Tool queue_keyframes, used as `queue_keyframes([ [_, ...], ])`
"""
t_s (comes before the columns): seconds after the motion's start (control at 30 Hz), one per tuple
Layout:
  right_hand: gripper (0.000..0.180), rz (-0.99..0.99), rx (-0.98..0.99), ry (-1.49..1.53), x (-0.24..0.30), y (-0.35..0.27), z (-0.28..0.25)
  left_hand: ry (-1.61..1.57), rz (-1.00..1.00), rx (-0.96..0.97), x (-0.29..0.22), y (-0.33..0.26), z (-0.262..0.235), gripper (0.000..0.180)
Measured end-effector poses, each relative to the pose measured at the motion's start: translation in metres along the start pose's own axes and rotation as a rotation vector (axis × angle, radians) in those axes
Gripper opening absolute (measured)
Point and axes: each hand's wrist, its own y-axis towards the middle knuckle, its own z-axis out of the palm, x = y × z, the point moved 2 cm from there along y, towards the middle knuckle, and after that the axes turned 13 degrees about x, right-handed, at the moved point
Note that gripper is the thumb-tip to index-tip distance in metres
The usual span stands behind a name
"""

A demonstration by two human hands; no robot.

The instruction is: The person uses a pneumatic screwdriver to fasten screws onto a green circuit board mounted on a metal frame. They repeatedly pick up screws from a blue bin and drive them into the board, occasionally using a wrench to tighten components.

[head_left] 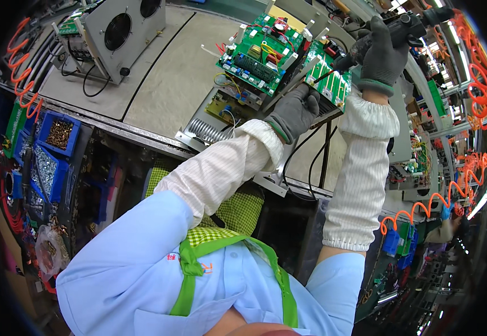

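Note:
My right hand (385, 59), in a dark grey glove, is closed around a black power screwdriver (408, 29). Its long thin bit slants down and left to the near edge of a green circuit board (331, 84), which sits over a finned heat sink on an open metal unit. Close to the bit's tip is my left hand (295, 113), also gloved, its fingers curled together against the unit's edge. Whatever those fingers may pinch is hidden. Left of it, a larger green circuit board (254, 61) carries wires and components above a coiled metal part (207, 130).
Another grey metal unit with round fans (117, 32) stands at the back left of the workbench (159, 73). Blue bins (59, 133) of screws and small fasteners hang at the left. Orange coiled hoses (481, 84) hang at both sides. Black cables (310, 162) trail over the bench's front edge.

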Motion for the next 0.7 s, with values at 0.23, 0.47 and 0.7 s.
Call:
queue_keyframes([
  [0.23, 0.028, 0.030, -0.003, 0.092, 0.002, -0.002, 0.007, 0.065, 0.028, 0.046, -0.003, 0.001, 0.000, 0.014],
  [0.47, 0.031, 0.084, 0.032, 0.127, -0.001, 0.001, 0.008, 0.059, 0.027, 0.021, -0.002, 0.002, -0.001, 0.013],
  [0.7, 0.033, 0.089, 0.020, 0.031, 0.000, -0.001, 0.006, 0.078, 0.031, 0.109, -0.002, -0.009, 0.002, 0.015],
])
